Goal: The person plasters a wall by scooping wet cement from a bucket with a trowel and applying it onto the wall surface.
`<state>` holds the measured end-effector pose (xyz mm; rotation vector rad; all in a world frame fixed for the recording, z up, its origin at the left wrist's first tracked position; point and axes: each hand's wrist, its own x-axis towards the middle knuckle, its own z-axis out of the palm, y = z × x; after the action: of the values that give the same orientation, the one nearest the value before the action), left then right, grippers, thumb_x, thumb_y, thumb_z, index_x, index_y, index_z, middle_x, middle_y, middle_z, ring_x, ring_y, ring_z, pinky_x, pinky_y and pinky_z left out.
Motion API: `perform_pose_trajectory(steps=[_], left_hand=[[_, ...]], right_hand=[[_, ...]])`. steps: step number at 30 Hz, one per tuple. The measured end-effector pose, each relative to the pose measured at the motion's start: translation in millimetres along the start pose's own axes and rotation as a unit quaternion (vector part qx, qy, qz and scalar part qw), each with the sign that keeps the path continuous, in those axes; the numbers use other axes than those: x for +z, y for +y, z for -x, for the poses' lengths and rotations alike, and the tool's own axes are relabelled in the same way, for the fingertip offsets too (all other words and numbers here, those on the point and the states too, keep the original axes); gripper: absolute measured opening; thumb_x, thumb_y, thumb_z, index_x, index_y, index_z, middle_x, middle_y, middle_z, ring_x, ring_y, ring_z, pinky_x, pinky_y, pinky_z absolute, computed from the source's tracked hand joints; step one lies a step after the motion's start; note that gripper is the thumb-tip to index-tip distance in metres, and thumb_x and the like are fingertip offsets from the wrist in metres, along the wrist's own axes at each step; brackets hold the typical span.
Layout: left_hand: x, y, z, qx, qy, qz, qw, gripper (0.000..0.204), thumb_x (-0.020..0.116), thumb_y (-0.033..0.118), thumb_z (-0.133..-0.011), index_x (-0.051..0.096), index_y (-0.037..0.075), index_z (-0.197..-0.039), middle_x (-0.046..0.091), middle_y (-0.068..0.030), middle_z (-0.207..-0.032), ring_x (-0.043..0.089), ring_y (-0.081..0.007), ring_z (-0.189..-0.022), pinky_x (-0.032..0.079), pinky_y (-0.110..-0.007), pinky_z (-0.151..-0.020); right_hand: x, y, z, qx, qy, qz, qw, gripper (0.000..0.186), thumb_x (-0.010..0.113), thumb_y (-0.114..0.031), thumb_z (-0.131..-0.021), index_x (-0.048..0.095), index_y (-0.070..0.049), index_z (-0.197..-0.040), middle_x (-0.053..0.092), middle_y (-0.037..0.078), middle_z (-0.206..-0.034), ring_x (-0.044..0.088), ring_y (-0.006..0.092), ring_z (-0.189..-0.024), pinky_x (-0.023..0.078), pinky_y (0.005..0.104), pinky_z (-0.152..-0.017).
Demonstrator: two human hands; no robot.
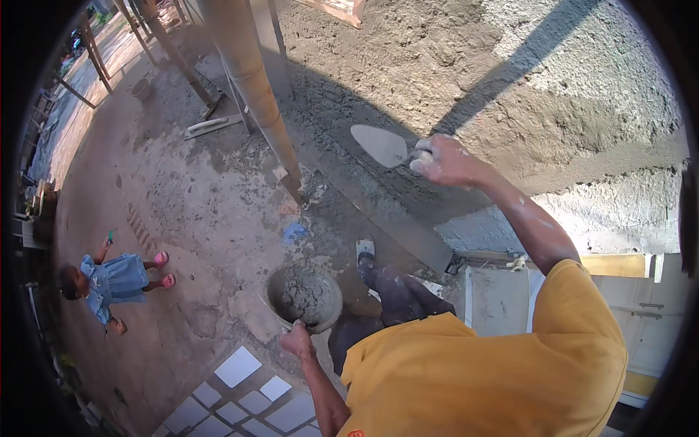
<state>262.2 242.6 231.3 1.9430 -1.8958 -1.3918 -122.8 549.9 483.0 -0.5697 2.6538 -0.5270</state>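
My right hand (445,164) is closed round the handle of a pointed trowel (380,145), raised in front of a wall (408,65) coated with rough grey mortar. The trowel's blade points left and looks mostly bare. Down at my left side, my left hand (297,339) grips the rim of a bucket (334,309). Wet grey mortar (302,291) lies inside the bucket. My left fingertips are partly hidden at the rim.
A wooden pole (251,80) stands close left of the wall. A person in a blue dress (120,278) stands on the ground at the left. Several white tiles (238,366) lie at the lower left. A long board (397,231) runs along the wall's base.
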Motion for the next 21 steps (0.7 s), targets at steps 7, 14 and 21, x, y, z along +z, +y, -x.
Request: perform_pose_trajectory(steps=[7,14,21], left_hand=[[7,60,20,0.127,-0.144,-0.060,0.980,0.023,0.072,0.008,-0.075,0.070,-0.012,-0.086,0.072,-0.0145,-0.077,0.067,-0.0201,-0.075,0.053,-0.040,-0.070],[-2,107,38,0.262,-0.255,-0.070,0.928,0.022,0.071,0.007,-0.077,0.072,-0.011,-0.090,0.074,-0.0141,-0.079,0.068,-0.0195,-0.075,0.053,-0.038,-0.071],[-15,109,42,0.296,-0.291,-0.094,0.905,0.019,0.069,0.004,-0.078,0.071,-0.010,-0.090,0.070,-0.0098,-0.075,0.064,-0.0166,-0.070,0.052,-0.036,-0.068]], right_hand=[[281,-60,82,-0.190,-0.021,0.093,0.977,0.012,0.064,-0.016,-0.083,0.067,-0.006,-0.090,0.067,0.020,-0.083,0.068,0.0393,-0.085,0.053,0.0511,-0.073],[243,-77,145,-0.106,0.084,0.134,0.982,0.021,0.069,-0.016,-0.077,0.072,0.002,-0.088,0.070,0.020,-0.081,0.070,0.0357,-0.080,0.055,0.0488,-0.070],[329,-108,182,0.076,-0.080,-0.091,0.990,0.031,0.063,-0.024,-0.086,0.067,0.006,-0.095,0.069,0.028,-0.087,0.068,0.0465,-0.090,0.055,0.0532,-0.080]])
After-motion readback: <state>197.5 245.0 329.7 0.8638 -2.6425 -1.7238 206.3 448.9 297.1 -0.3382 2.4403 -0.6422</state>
